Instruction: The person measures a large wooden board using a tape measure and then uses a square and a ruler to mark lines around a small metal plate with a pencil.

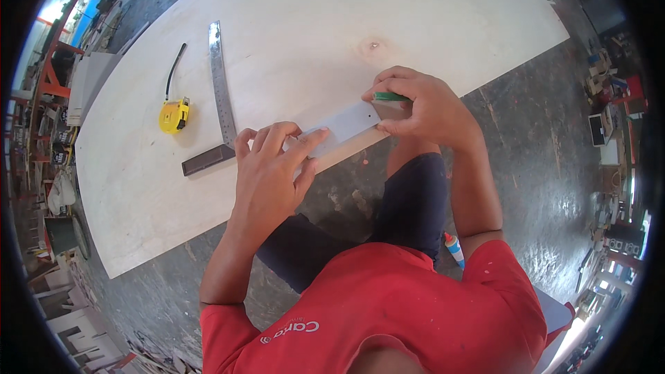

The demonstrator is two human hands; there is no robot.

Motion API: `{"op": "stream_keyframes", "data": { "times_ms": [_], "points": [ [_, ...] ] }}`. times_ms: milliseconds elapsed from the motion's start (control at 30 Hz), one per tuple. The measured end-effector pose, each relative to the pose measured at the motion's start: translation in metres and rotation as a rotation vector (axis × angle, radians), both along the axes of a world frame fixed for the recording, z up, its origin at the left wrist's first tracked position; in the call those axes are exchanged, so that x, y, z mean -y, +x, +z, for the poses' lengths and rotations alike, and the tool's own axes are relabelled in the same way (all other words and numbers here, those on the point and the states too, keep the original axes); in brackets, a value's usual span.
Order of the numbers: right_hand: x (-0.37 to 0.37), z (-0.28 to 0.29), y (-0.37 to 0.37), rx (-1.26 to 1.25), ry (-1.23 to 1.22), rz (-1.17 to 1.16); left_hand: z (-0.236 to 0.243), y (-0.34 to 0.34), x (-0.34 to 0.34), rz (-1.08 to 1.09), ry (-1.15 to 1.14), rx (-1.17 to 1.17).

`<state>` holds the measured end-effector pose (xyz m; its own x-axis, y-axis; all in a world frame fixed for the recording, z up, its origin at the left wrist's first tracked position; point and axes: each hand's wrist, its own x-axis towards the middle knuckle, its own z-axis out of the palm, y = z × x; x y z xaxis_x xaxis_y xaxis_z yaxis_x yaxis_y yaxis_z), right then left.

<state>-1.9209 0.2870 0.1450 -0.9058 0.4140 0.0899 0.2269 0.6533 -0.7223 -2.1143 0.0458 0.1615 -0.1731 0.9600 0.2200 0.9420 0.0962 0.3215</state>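
A flat white strip (pixel 345 129) lies along the near edge of a pale plywood sheet, with a small dark hole near its right end. My left hand (pixel 270 170) holds its left part, forefinger on top and thumb by the near edge. At the strip's right end, my right hand (pixel 429 107) grips a short green pencil-like stick (pixel 390 96); its tip is hidden by the fingers. The right thumb rests near the strip's end corner. Just left of my left hand lies a try square, its steel blade (pixel 220 83) pointing away and its dark stock (pixel 208 159) nearer me.
The big plywood sheet (pixel 152 201) has a curved-looking outline in this view. On it, left of the square, sits a yellow tape measure (pixel 174 116) with a black strap. A white bottle with an orange cap (pixel 454 249) is by my right elbow, over the grey floor (pixel 547 159).
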Motion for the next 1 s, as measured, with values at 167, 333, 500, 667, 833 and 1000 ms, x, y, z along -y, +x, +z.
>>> {"op": "stream_keyframes", "data": {
  "times_ms": [167, 333, 500, 667, 833, 1000],
  "points": [
    [0.001, 0.005, -0.001, 0.022, -0.005, 0.008, 0.007, -0.001, -0.004, -0.011, -0.001, 0.027],
    [0.002, 0.008, 0.002, 0.010, -0.056, 0.011, 0.007, -0.008, -0.011, -0.012, -0.012, -0.021],
    [0.013, 0.033, 0.019, -0.225, -0.198, -0.255, 0.014, -0.013, -0.014, -0.027, -0.091, -0.029],
    [0.026, 0.019, 0.025, -0.695, -0.278, -0.181, 0.014, -0.015, -0.015, -0.034, -0.143, 0.025],
    [0.041, -0.007, 0.026, -0.618, -0.507, -0.332, 0.019, -0.012, -0.011, -0.044, -0.146, 0.050],
    [0.043, -0.029, 0.013, -0.696, -0.540, -0.347, 0.009, -0.008, -0.008, -0.047, -0.057, -0.005]
  ]
}}
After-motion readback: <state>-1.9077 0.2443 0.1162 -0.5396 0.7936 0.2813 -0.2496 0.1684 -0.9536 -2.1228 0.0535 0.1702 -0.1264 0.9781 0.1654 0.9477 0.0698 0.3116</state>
